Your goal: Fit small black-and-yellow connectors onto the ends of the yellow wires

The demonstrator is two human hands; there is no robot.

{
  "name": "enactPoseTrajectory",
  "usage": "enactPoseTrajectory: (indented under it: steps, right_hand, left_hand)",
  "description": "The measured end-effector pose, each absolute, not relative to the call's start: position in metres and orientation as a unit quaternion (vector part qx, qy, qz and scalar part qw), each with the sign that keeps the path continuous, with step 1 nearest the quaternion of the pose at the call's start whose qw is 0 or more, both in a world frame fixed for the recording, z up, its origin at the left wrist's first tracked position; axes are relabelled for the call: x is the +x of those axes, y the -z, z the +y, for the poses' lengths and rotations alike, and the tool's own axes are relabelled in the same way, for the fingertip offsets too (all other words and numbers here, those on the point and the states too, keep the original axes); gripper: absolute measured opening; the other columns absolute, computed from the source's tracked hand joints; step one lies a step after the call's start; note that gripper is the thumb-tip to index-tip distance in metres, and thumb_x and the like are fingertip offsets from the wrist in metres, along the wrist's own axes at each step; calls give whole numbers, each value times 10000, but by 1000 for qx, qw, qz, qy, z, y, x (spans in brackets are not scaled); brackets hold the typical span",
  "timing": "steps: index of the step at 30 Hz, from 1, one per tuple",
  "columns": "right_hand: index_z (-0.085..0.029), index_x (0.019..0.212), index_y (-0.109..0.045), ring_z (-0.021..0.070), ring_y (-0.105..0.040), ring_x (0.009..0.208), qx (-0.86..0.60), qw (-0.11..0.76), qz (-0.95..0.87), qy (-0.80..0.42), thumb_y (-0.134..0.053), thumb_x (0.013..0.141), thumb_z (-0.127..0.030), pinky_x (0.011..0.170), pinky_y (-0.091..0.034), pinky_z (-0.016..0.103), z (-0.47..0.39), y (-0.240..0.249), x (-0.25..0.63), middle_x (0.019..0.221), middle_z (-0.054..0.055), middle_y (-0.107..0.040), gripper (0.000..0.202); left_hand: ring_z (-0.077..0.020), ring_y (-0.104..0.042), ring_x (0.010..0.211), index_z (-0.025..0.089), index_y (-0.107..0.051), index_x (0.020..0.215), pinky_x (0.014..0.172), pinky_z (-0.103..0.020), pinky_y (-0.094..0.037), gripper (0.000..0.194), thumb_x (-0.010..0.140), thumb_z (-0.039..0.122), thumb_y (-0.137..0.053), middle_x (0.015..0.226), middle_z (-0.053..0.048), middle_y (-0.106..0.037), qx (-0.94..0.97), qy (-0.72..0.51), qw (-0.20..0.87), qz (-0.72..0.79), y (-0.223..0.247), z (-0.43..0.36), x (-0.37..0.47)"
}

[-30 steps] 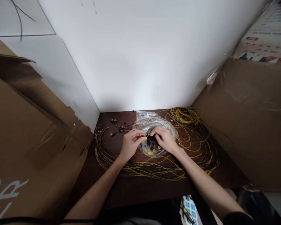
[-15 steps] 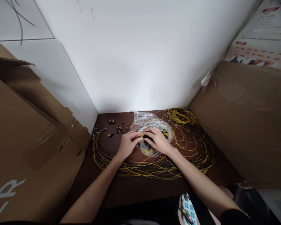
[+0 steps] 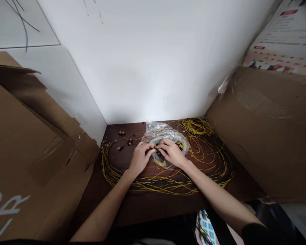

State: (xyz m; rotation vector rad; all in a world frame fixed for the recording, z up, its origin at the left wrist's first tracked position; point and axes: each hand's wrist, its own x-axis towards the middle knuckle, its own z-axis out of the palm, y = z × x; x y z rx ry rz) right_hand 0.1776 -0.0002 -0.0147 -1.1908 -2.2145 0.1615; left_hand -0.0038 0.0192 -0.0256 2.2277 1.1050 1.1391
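Fingertips of my left hand and my right hand meet over a clear plastic bag on the dark table. Pinched between them is a small black-and-yellow piece with a thin yellow wire; its exact kind is too small to make out. Both hands are closed, and the fingers partly hide it. More black and yellow pieces lie on the bag beside my right hand. Left of my left hand, several similar small black-and-yellow parts sit on thin wires.
Long yellow wires loop across the table in front of my wrists. A yellow wire coil lies at the back right. Cardboard boxes stand on both sides, with a white wall behind. A power strip is below the table's front edge.
My hands stay over the bag, with the fingers shifted slightly around the small piece. My right fingers have drawn in a little. The view has moved slightly.
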Motion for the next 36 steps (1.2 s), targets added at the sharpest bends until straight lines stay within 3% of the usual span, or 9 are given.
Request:
enactPoseTrajectory:
  steps: [4,8,11,16,20,25,31,36]
  right_hand:
    - [-197,963,-646,186,-514,842,-459,283,-840,-54,-498,863,-286,749,-393,317,1,14,174,870,67,-581,199]
    - [-175,830,-647,172,-529,796,-473,267,-835,-85,-549,831,-238,719,-393,286,12,8,173,809,56,-597,117]
    - [-162,724,-635,129,-521,643,-464,257,-831,-170,-600,780,-187,619,-382,243,23,0,174,705,21,-596,71]
    - [-151,773,-646,111,-524,592,-448,389,-733,-333,-587,775,-254,571,-409,226,24,-1,171,663,-2,-608,119]
    - [-146,781,-655,103,-536,583,-443,503,-629,-393,-641,717,-274,587,-437,232,15,9,159,653,-3,-608,144]
    - [-151,762,-680,127,-612,661,-423,527,-576,-460,-700,641,-277,680,-486,266,10,14,146,766,36,-677,176]
    - [-151,775,-682,150,-629,628,-436,566,-521,-467,-721,622,-295,668,-506,292,11,16,149,694,36,-687,213]
    - [-147,730,-686,142,-619,608,-436,577,-508,-467,-752,581,-314,645,-502,283,11,15,151,703,41,-687,234]
  left_hand:
    - [-200,-540,859,198,-668,924,792,-347,-436,173,788,178,-564,898,-55,-661,809,-399,205,381,25,21,-2]
    - [-201,-541,879,202,-687,925,824,-357,-420,195,792,160,-550,897,-57,-652,813,-391,205,380,23,21,-2]
    - [-188,-551,840,195,-695,915,776,-326,-439,197,790,159,-547,865,-57,-645,798,-397,222,396,23,23,-2]
    - [-144,-579,683,150,-670,972,632,-254,-458,228,772,197,-572,836,-58,-667,733,-432,305,427,30,28,-3]
    - [-158,-623,723,125,-639,975,668,-256,-477,255,741,222,-611,818,-68,-686,679,-460,374,433,34,31,-3]
    - [-171,-644,797,140,-649,880,748,-278,-490,174,729,219,-620,848,-71,-692,649,-491,388,432,36,31,-3]
    - [-162,-639,772,149,-648,889,708,-259,-485,165,750,226,-601,865,-65,-688,656,-489,388,424,34,29,-2]
    - [-128,-574,695,154,-647,894,628,-228,-440,151,778,220,-576,840,-47,-648,705,-477,317,418,27,24,-1]
